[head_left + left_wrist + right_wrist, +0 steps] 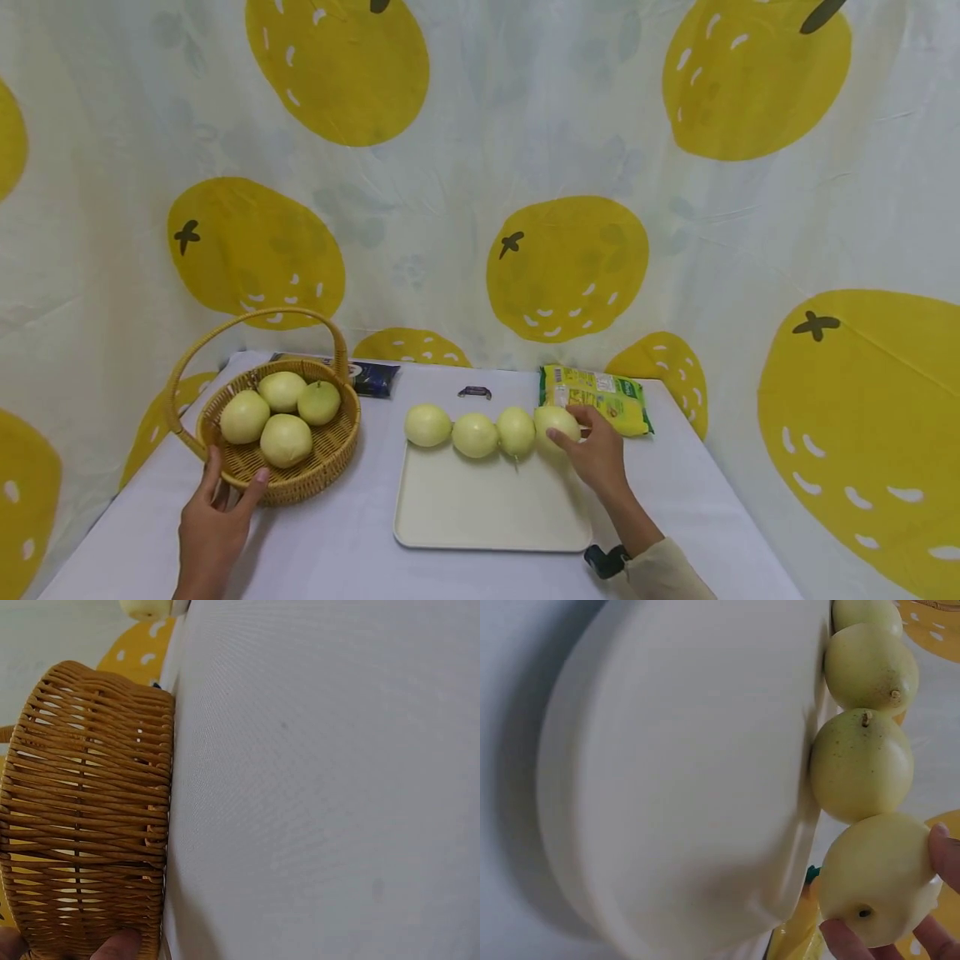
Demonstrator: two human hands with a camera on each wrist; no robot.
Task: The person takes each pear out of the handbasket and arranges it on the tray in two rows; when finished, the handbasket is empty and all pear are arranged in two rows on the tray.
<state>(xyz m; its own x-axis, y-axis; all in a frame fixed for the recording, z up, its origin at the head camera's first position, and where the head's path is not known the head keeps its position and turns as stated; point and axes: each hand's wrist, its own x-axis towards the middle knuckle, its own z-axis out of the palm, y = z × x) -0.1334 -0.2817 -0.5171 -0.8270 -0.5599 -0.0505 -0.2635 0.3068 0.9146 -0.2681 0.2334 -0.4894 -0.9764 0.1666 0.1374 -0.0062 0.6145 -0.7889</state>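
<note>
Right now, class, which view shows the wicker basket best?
The head view: it shows nearly all the basket, handle included. The left wrist shows mostly the woven side close; the right wrist, perhaps a corner sliver.

The right hand [592, 450] is bare, with slender fingers and a thumb. Below it, at the near right of the scene, shows a light beige sleeve [667, 571], plain and softly creased, its cloth (fine detail is lost at this size) ending just behind the wrist. A black wrist camera [603, 562] sits at the sleeve's edge, compact and blocky, its housing rounded at the corners and jutting to the left of the wrist. The left hand [216, 517], at the near left, is bare too, slim-fingered, with a rounded thumbnail and an uncovered wrist.
</note>
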